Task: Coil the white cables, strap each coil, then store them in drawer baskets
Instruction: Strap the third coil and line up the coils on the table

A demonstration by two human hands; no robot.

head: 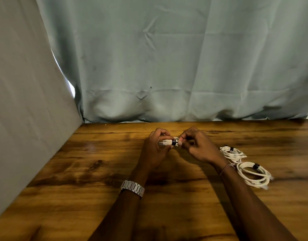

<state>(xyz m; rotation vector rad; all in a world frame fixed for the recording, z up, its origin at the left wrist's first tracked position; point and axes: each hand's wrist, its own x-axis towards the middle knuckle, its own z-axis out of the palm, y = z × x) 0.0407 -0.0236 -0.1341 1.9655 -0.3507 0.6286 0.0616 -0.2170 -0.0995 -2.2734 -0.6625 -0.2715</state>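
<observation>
I see my left hand (154,150) and right hand (196,146) both pinching a white coil (168,142) at its black strap (174,143) above the table (97,171); two strapped coils (232,153) (253,173) lie right of it.

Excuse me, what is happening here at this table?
A person is strapping a coiled white cable. The left hand grips the coil while the right hand pinches at its black strap. Two strapped coils, the near coil and the far coil, lie on the wooden table. No drawer baskets are visible.
</observation>
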